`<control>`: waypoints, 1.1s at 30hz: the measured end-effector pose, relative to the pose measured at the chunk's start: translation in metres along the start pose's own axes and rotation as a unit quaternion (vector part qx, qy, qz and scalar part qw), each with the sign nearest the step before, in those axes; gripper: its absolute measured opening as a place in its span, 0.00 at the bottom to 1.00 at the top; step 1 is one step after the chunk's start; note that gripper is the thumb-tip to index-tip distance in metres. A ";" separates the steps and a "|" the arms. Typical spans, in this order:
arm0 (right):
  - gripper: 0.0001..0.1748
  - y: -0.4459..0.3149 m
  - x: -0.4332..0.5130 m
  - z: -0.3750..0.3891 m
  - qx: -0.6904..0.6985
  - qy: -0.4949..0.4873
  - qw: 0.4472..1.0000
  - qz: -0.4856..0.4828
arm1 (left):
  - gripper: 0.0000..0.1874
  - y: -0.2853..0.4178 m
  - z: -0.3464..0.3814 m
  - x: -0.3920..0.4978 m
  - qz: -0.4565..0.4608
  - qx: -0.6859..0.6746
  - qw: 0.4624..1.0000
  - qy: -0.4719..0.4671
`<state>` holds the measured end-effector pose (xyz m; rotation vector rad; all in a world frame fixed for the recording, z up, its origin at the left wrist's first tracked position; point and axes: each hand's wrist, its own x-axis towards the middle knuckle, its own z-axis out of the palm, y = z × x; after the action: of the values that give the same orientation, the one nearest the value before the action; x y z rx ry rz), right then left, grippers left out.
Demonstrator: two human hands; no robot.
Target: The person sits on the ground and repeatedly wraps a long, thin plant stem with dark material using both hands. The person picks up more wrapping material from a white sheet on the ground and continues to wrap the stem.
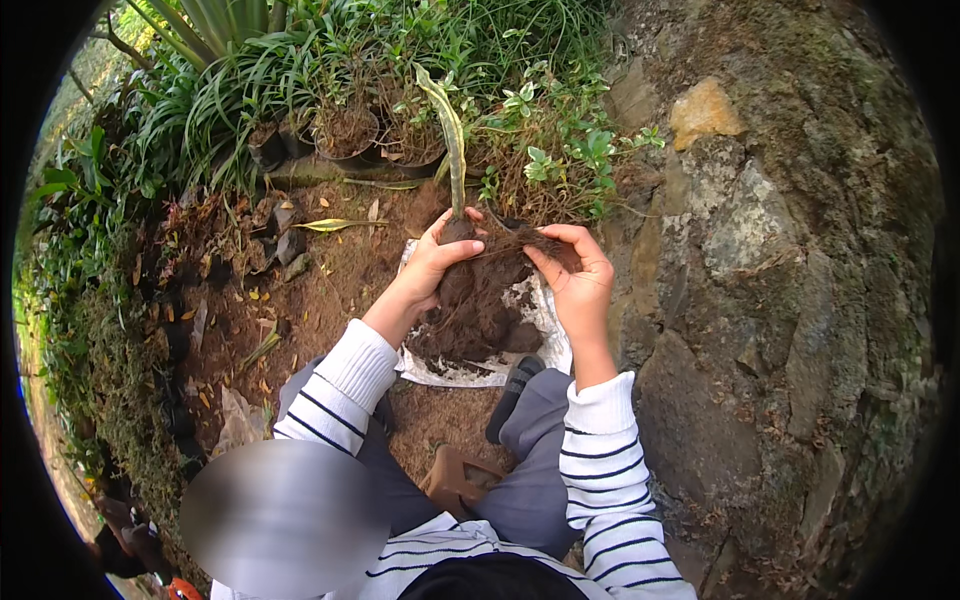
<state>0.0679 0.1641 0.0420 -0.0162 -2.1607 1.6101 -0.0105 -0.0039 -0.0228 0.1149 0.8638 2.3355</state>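
My left hand [435, 262] is closed round the soil-covered base of a snake plant, whose single yellow-edged leaf [453, 135] stands upright above it. To the right, my right hand [577, 270] pinches a tuft of thin brown roots [536, 241] between thumb and fingers. The roots stretch between the two hands. Under them a heap of dark soil [476, 322] lies on a white plastic sheet [450, 377]. The underside of the root clump blends into the soil and is hard to make out.
Black pots with plants [349, 139] stand beyond the bare ground. A rough stone wall [720, 375] rises close on the right. Dark stones [290, 246] and a cut variegated leaf [335, 224] lie at the left. A sandalled foot [516, 394] is beside the sheet.
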 end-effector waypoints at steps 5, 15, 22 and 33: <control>0.11 0.005 0.010 -0.012 0.070 0.113 0.990 0.050 | 0.20 0.004 -0.004 0.001 0.015 0.050 0.996 0.077; 0.15 0.051 -0.002 -0.046 -0.386 -0.139 0.886 0.215 | 0.18 0.016 -0.020 0.005 0.078 0.169 0.961 0.204; 0.15 0.051 -0.001 -0.042 -0.492 -0.198 0.795 0.293 | 0.19 0.017 -0.016 0.003 0.085 0.148 0.966 0.193; 0.13 0.050 -0.002 -0.042 -0.514 -0.242 0.761 0.313 | 0.19 0.020 -0.018 0.001 0.089 0.117 0.973 0.177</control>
<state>0.0718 0.2175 0.0045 -0.8058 -3.4397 0.4085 -0.0273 -0.0245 -0.0252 -0.1375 1.3556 2.4514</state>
